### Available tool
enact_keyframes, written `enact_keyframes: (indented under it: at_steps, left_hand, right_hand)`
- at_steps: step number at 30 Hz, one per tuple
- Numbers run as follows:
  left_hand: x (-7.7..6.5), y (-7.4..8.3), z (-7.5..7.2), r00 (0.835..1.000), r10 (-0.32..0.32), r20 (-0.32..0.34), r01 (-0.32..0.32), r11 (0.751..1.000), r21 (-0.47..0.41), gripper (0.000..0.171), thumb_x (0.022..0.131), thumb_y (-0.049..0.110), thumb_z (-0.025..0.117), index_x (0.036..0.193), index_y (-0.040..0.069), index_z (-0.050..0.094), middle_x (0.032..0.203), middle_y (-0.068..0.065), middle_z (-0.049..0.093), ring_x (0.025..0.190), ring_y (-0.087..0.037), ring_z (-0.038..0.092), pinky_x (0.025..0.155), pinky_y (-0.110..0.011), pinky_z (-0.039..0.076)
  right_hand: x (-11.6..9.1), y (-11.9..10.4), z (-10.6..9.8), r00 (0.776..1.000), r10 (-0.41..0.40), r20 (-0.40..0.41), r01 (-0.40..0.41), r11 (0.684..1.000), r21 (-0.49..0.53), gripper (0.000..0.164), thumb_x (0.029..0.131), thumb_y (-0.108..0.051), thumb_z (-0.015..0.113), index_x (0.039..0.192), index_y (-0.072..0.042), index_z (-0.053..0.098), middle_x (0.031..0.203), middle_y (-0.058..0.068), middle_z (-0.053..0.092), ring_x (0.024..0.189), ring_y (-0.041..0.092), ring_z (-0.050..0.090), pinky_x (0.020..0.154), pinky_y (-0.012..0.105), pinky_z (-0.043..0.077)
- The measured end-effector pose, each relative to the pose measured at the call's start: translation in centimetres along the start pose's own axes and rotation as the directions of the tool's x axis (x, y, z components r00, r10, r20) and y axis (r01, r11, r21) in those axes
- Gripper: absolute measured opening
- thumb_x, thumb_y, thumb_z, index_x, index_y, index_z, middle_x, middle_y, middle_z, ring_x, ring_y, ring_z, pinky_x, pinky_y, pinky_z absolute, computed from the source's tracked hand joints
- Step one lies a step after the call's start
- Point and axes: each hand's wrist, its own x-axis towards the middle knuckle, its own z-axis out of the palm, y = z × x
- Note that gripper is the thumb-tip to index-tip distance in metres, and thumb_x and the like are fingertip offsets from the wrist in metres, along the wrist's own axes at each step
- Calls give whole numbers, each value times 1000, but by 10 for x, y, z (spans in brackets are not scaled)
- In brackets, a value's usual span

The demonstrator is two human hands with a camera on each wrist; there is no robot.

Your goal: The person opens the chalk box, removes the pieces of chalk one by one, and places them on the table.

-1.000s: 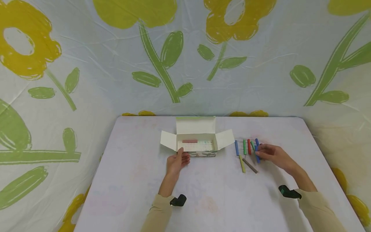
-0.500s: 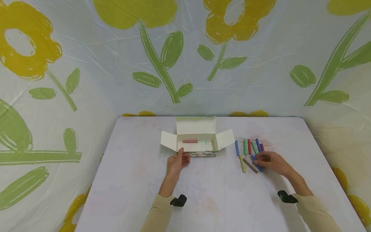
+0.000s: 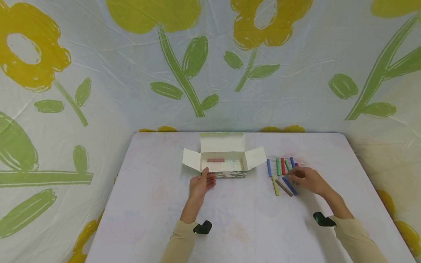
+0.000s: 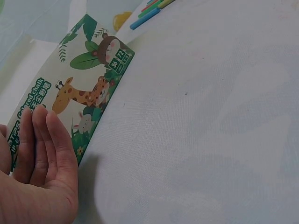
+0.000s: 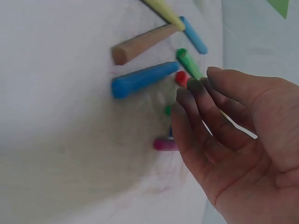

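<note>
A chalk box [image 3: 230, 175] with its flaps spread stands upright at the back middle of the table. Inside lies a reddish chalk stick [image 3: 215, 160] over rows of pale ones. My left hand [image 3: 198, 185] holds the box at its front left corner, thumb at the rim, fingers extended along the printed front wall [image 4: 86, 95]. Over the loose chalk on the right hovers my right hand [image 3: 314, 181], fingers loosely bent, nothing seen between thumb and fingertips. Nearest it are a slanted blue chalk stick [image 3: 289, 186] and a purple chalk stick [image 5: 166, 144], partly hidden by the fingers.
A brown chalk stick [image 3: 284, 188] and a yellow one [image 3: 275, 186] lie in the front row. Behind are a blue stick [image 3: 269, 168], a red stick [image 3: 283, 166] and several others. Flower-printed cloth [image 3: 138, 73] hangs around the table [image 3: 148, 204].
My right hand moved a blue chalk stick from the back row toward the front beside the brown one, let go, then shifted slightly back. My left hand stays at the box.
</note>
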Motion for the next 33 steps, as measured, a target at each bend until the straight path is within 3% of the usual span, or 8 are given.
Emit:
enact_keyframes:
  at_steps: [8, 15, 24, 33]
  left_hand:
    - [2, -1, -2, 1000, 10, 9, -10, 1000, -16, 46, 104, 33, 63, 96, -11, 71, 83, -10, 73, 72, -13, 70, 73, -27, 61]
    - [1, 0, -2, 1000, 1, 13, 0, 1000, -12, 48, 104, 34, 63, 101, -13, 70, 85, -11, 74, 72, -12, 70, 75, -27, 61]
    - [1, 1, -1, 1000, -1, 18, 1, 1000, -20, 48, 104, 33, 63, 102, -14, 69, 85, -11, 74, 72, -12, 69, 74, -27, 61]
    - [-1, 3, -1, 1000, -2, 27, 2, 1000, -20, 51, 104, 35, 63, 105, -15, 68, 90, -14, 74, 75, -13, 69, 77, -28, 61]
  right_hand:
    - [13, -23, -20, 998, -44, -35, 46, 998, 53, 24, 104, -10, 61, 120, 8, 64, 99, 18, 67, 70, 29, 60, 59, 27, 53]
    - [30, -46, -35, 991, -121, -62, 122, 993, 3, 24, 105, -13, 61, 119, 5, 67, 109, 19, 71, 99, 36, 67, 78, 15, 52]
    - [50, -75, -39, 974, -200, -104, 206, 977, 52, 20, 104, -11, 62, 118, 3, 67, 106, 17, 71, 90, 29, 71, 77, 17, 57]
    - [73, -103, -27, 974, -210, -89, 221, 964, 150, 23, 104, -10, 63, 121, 4, 65, 111, 21, 70, 96, 34, 71, 82, 18, 57]
